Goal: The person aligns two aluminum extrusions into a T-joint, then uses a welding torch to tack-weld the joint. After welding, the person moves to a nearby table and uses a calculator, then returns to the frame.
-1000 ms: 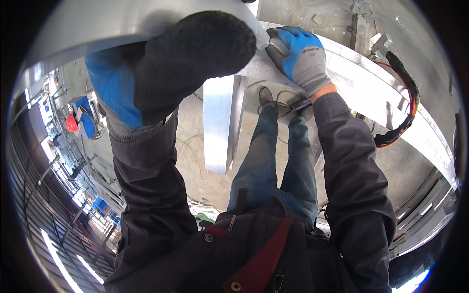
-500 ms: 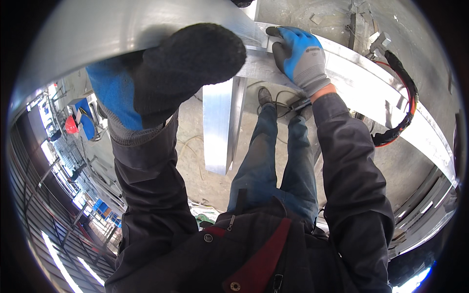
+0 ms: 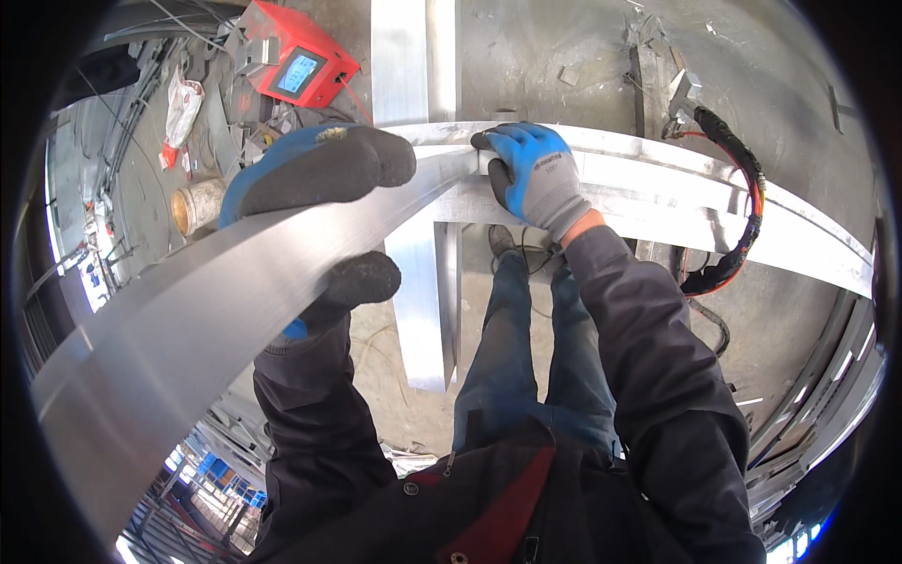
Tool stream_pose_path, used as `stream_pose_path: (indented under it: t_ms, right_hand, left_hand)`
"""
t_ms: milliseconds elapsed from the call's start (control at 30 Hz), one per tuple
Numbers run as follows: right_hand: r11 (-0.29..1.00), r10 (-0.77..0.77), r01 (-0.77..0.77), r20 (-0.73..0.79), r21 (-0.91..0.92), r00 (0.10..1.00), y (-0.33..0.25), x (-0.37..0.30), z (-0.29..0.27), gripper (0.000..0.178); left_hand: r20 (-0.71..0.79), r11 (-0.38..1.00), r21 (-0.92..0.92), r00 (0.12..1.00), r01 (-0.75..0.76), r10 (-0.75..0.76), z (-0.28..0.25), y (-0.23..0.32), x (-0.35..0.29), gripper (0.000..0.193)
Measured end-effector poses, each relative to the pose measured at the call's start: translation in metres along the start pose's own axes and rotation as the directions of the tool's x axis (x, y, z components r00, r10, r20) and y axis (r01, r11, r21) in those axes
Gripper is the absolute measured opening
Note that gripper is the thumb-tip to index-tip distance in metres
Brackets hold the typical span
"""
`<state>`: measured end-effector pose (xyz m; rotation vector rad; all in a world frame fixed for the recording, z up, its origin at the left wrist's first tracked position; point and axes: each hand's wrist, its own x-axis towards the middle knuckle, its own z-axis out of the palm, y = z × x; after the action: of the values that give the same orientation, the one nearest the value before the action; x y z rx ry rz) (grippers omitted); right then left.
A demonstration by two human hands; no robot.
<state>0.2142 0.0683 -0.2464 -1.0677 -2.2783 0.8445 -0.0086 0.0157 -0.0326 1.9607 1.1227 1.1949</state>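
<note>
My left hand [image 3: 310, 179], in a blue and black glove, grips a long flat metal bar [image 3: 188, 320] that runs from the lower left up to the middle. Its fingers lie over the top and the thumb is underneath. The bar's far end meets a pale metal cross beam [image 3: 676, 207] that stretches to the right. My right hand [image 3: 536, 179], in a blue and grey glove, sits right at that joint, fingers hooked over the beam's far edge. My legs stand below the beam.
A second metal beam [image 3: 418, 310] runs away under the cross beam. A red box with a small screen [image 3: 301, 66] sits on the floor at the back left, near a white bag [image 3: 183, 99] and a short tan roll [image 3: 193, 207]. A black and orange cable bundle [image 3: 738, 207] hangs at the right.
The bar with my left hand on it has dropped away from the camera and now slants to the joint. The view has tipped up and shows the red box. My right hand stays put.
</note>
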Motion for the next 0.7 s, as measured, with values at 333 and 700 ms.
stream_pose_path:
  t_ms: [333,700]
  right_hand:
    - [0.994,0.043,-0.035,0.076,-0.104,0.996,-0.001,0.003,0.003,0.037]
    - [0.998,0.046,-0.043,0.071,-0.045,0.996,-0.003,0.009,-0.002,0.036]
  left_hand:
    - [0.032,0.994,-0.100,0.998,0.049,-0.046,-0.002,0.002,-0.008,0.064]
    - [-0.005,0.988,-0.114,0.995,0.100,-0.101,0.008,0.008,0.017,0.036]
